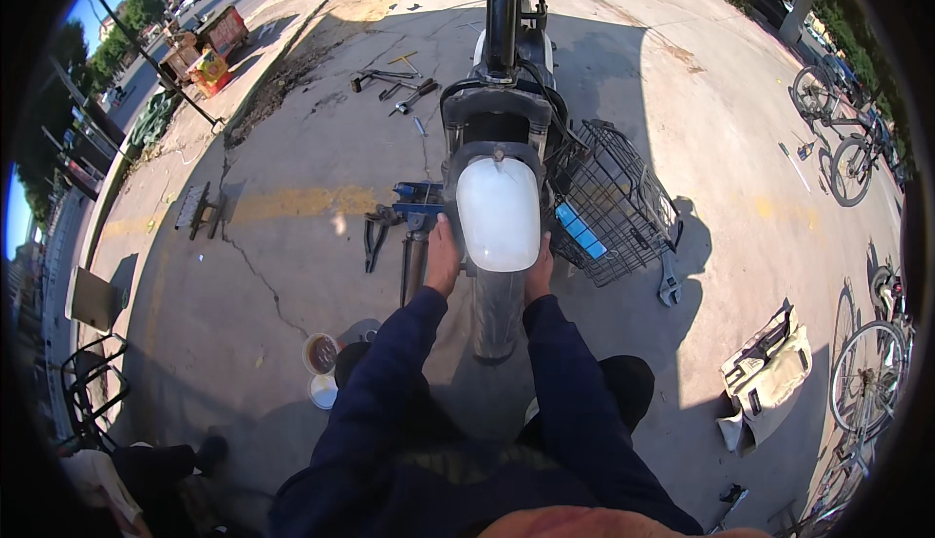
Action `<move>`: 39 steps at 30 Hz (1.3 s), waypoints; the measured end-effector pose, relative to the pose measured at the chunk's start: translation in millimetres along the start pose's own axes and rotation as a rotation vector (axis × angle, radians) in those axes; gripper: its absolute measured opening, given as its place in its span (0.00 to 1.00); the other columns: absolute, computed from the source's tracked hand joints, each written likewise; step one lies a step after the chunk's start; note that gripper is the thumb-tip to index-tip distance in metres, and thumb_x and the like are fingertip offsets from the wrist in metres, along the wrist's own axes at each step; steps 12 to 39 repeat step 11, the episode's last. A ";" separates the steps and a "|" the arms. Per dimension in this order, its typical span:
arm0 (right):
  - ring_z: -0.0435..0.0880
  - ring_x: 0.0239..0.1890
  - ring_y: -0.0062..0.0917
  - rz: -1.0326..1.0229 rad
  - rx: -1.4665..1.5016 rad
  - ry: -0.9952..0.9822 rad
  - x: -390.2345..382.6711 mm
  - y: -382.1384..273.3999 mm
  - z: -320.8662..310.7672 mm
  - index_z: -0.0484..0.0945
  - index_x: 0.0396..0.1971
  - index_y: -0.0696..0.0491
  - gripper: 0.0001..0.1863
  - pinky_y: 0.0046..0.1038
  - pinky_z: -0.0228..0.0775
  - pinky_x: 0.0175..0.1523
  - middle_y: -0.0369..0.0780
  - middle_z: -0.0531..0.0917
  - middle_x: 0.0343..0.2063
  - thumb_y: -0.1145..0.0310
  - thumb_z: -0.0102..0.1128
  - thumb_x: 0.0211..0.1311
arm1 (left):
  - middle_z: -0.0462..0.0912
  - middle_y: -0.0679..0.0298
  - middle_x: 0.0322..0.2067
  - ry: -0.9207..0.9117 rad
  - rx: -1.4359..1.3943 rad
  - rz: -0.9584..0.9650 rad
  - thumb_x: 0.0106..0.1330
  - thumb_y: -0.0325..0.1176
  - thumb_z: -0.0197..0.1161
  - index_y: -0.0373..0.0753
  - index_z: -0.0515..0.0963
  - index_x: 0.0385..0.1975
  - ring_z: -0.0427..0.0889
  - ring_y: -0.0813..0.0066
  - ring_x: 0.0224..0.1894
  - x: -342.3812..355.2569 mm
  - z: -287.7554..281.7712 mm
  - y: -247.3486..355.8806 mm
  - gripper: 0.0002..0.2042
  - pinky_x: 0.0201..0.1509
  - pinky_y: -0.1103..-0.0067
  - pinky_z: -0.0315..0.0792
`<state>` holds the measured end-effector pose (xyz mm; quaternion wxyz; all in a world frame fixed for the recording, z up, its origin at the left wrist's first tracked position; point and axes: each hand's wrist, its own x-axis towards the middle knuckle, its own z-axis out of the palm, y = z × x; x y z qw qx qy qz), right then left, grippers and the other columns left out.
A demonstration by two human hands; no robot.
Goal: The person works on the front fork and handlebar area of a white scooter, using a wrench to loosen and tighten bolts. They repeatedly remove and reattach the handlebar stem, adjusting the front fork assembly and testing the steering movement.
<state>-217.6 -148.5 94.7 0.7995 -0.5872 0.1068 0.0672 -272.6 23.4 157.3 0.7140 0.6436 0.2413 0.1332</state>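
An electric scooter or small motorbike stands in front of me with a white front fender point(498, 215) over its dark front wheel point(495, 316). My left hand point(443, 259) lies along the wheel's left side, below the fender's edge. On the opposite side, my right hand point(540, 273) holds the wheel, partly covered by the fender. Both hands look closed around the wheel, though most fingertips are hidden. Above the fender are the dark fork bracket point(494, 110) and a black upright tube point(502, 22).
Right of the wheel lies a black wire basket point(623, 202) with a blue box point(581, 230), near an adjustable wrench point(669, 280). Left are a blue tool point(417, 193), pliers point(375, 236), a brush point(200, 212) and a cup of brown liquid point(319, 351). A beige bag point(769, 372) lies at right.
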 end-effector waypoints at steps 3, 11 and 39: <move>0.82 0.50 0.40 -0.059 -0.228 0.056 28.1 10.7 -11.8 0.75 0.54 0.68 0.40 0.35 0.70 0.58 0.52 0.84 0.47 0.39 0.36 0.77 | 0.79 0.51 0.57 -0.104 -0.015 0.053 0.78 0.64 0.33 0.27 0.73 0.60 0.77 0.62 0.60 16.9 2.6 15.7 0.39 0.65 0.73 0.68; 0.86 0.47 0.38 0.210 0.338 0.080 3.2 -20.4 26.1 0.76 0.58 0.60 0.33 0.37 0.75 0.59 0.47 0.85 0.47 0.44 0.38 0.76 | 0.88 0.57 0.42 -0.170 -0.190 -0.031 0.78 0.64 0.30 0.32 0.80 0.54 0.88 0.67 0.45 66.5 1.2 -13.1 0.40 0.53 0.72 0.79; 0.86 0.47 0.38 0.210 0.338 0.080 3.2 -20.4 26.1 0.76 0.58 0.60 0.33 0.37 0.75 0.59 0.47 0.85 0.47 0.44 0.38 0.76 | 0.88 0.57 0.42 -0.170 -0.190 -0.031 0.78 0.64 0.30 0.32 0.80 0.54 0.88 0.67 0.45 66.5 1.2 -13.1 0.40 0.53 0.72 0.79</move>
